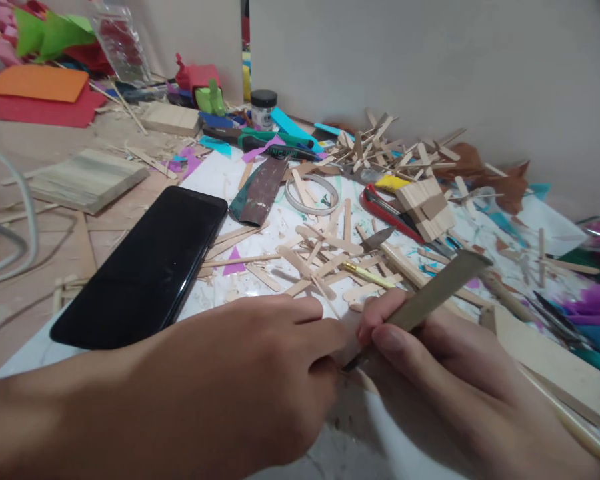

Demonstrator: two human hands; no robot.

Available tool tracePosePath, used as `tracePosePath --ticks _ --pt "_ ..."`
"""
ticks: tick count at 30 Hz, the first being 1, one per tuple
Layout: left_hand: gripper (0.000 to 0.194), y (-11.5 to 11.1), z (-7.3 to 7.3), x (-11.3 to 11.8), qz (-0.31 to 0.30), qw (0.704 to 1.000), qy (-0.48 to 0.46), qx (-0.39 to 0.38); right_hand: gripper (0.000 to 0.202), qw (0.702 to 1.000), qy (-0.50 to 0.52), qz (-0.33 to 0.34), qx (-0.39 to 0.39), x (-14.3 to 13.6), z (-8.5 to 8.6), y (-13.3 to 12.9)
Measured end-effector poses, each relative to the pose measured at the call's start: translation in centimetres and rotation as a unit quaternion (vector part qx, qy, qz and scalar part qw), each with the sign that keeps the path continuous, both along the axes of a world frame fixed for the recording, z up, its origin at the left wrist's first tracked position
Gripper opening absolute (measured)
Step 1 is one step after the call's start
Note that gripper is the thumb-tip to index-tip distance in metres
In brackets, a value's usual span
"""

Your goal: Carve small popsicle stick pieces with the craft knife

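In the lower middle, my right hand (445,373) is closed round a flat, dull grey-olive metal blade (430,290). The blade slants from upper right down to a dark tip beside my left fingers. My thumb presses along it, with the index finger on its far side. My left hand (280,373) is closed with its back towards me, its fingertips at the blade's lower end. Whatever lies in those fingers is hidden by the hand. Just beyond both hands are scattered craft sticks (325,260) and a pale yellow pencil (367,273).
A black phone (145,267) lies at left, near a wooden block (87,179). Behind are a red utility knife (387,213), a tape ring (313,195), green-handled tools (275,141) and a black-lidded jar (263,110). A white cable (27,213) loops at far left.
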State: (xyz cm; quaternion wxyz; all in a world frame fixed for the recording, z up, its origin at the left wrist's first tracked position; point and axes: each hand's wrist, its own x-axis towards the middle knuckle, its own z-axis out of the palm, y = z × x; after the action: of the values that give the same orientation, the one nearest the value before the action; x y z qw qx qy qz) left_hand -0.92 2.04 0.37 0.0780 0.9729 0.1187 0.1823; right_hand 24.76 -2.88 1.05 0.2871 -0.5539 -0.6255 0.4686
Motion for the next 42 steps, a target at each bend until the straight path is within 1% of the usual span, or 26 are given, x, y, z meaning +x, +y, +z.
tracePosePath --ticks 4,8,11,13,15,20,25,29,32,34,36,38,42 --pt "0.017 -0.1 -0.1 -0.1 0.008 1.000 0.001 -0.013 0.037 1.000 -0.010 -0.008 0.004 -0.2 0.4 0.1" --pt "0.014 -0.1 -0.2 -0.1 -0.005 1.000 0.004 -0.005 0.039 0.999 -0.030 -0.004 0.024 -0.4 0.8 0.5" --pt "0.017 -0.2 -0.3 -0.2 0.001 1.000 0.008 -0.010 0.039 0.999 -0.036 -0.009 0.039 -0.5 0.7 0.7" --pt "0.017 -0.2 -0.3 -0.2 0.006 1.000 0.012 -0.010 0.037 0.999 -0.026 -0.015 0.032 -0.5 0.6 0.7" --pt "0.016 -0.3 -0.2 -0.2 0.002 1.000 0.016 -0.008 0.037 0.999 -0.020 -0.020 0.028 -0.5 0.6 0.6" --pt "0.013 -0.2 0.0 -0.2 -0.004 1.000 0.015 0.005 0.038 0.998 -0.035 -0.023 0.049 -0.7 0.8 0.6" --pt "0.013 -0.1 0.1 -0.2 -0.006 1.000 0.000 0.007 0.036 0.998 -0.039 -0.005 0.049 -0.8 0.7 0.6" --pt "0.011 0.0 0.1 0.0 -0.007 1.000 -0.006 0.003 0.034 0.995 -0.060 0.031 0.076 -0.7 1.4 0.9" --pt "0.013 0.0 0.1 0.1 -0.011 1.000 -0.003 0.004 0.029 0.994 -0.054 0.076 0.057 -0.5 1.9 1.4" --pt "0.018 0.0 0.1 0.3 -0.012 1.000 0.003 0.014 0.027 0.994 -0.043 0.091 0.037 -0.5 1.9 1.8" --pt "0.020 0.1 0.2 0.3 -0.010 1.000 0.001 0.019 0.030 0.996 -0.033 0.080 0.022 -0.7 1.8 2.1" --pt "0.019 0.0 0.3 0.3 -0.010 1.000 -0.001 0.014 0.031 0.998 -0.014 0.061 0.002 -1.0 1.7 2.3" --pt "0.026 -0.2 0.4 0.2 0.009 1.000 -0.006 -0.028 0.027 0.998 0.033 0.049 -0.027 -1.3 1.7 2.3"
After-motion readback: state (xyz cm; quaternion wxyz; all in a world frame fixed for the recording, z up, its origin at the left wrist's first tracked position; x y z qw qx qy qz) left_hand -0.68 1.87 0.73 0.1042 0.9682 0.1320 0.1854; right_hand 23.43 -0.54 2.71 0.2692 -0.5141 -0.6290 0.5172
